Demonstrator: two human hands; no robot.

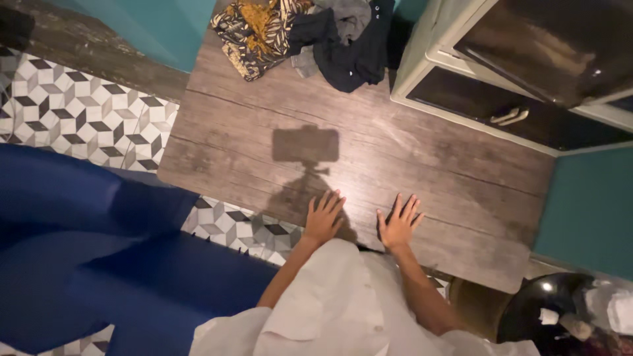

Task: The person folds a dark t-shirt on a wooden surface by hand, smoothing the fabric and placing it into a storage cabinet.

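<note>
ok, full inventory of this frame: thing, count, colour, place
wooden table: 1, grey-brown, centre
pile of clothes: 1, patterned yellow-black plus dark and grey pieces, far edge of table
cabinet: 1, pale frame with dark doors, upper right
tiled floor: 1, grey-white geometric pattern, left
blue fabric: 1, blue, lower left
black round object: 1, glossy black, lower right
white shirt: 1, white, bottom centre, on the person
left hand: 1, flat on the table's near edge, empty
right hand: 1, flat on the table, fingers spread, empty
</note>
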